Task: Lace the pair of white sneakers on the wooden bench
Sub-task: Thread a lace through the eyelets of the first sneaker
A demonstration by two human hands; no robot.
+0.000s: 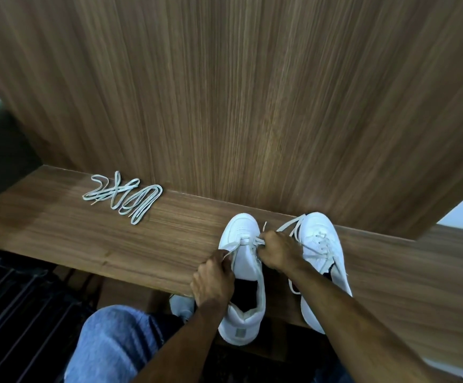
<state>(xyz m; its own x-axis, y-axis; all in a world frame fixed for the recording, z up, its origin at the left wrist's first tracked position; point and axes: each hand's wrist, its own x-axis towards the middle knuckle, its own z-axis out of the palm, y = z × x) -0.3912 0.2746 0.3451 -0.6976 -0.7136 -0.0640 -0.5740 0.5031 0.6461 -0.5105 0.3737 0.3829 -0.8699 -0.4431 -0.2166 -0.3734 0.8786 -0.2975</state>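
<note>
No writing can be read on anything here. Far left of both hands, a loose lace lies on the wooden bench. The left hand and right hand each pinch a lace end over the left sneaker between them; the right sneaker stands just right of the right hand.

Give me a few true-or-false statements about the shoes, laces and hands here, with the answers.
1. Both hands hold ends of one lace at the left sneaker. True: the left hand and right hand each pinch an end.
2. The spare lace lies inside a shoe. False: it lies loose on the bench, left of the shoes.
3. The right sneaker has a lace in it. True.
4. The sneakers stand on the floor. False: both are on the bench.
</note>
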